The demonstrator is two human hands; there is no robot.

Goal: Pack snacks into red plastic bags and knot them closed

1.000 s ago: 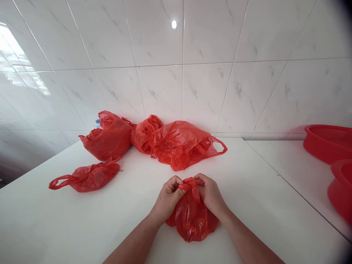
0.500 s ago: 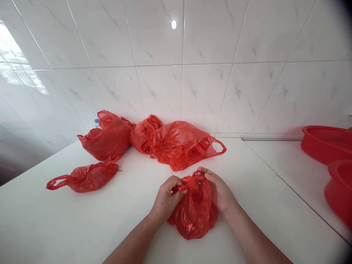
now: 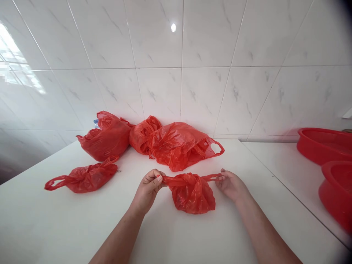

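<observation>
A small red plastic bag is stretched between my two hands by its handles, its top gathered into a twist or knot. My left hand pinches the left handle between thumb and fingers. At the other side my right hand grips the tip of the right handle with its fingertips. The bag's body hangs full and crumpled between them; what it holds is hidden. Whether its bottom touches the table, I cannot tell.
Several red plastic bags line the wall: a bulky one, a bundled one and one with a loop handle. A smaller tied bag lies at left on the white table. Red basins stand at right.
My hands have moved apart, each drawing one handle outward. The bag's top has pulled tight, and its body has become more compact and risen in view.
</observation>
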